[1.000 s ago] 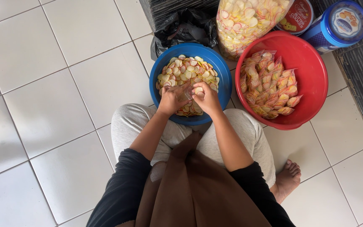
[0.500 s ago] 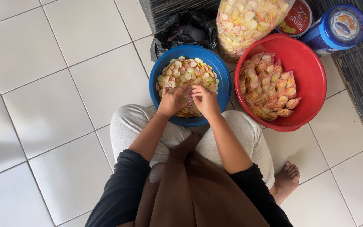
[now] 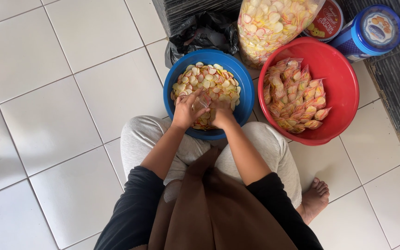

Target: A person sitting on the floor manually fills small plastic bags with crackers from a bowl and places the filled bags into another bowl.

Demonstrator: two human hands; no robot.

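White floor tiles (image 3: 52, 120) underfoot, both hands down in blue basin (image 3: 172, 78) still heaped with loose pink-rimmed crackers (image 3: 211, 81): left hand (image 3: 187, 111) pinching small clear bag (image 3: 201, 103), right hand (image 3: 222, 115) curled beside, grip unclear; filled packets (image 3: 297, 99) piled rightward in red basin (image 3: 343, 74), so seemingly midway.

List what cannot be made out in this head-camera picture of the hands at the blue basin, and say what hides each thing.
- What the left hand and right hand pinch between them: too small, covered by fingers.
- Near chips in the blue basin: hidden under both hands.
- Bottom of the red basin: covered by small filled bags.
- Large chip bag and red tin: cut off by the top edge.
- One foot shows; the other is hidden by the legs.
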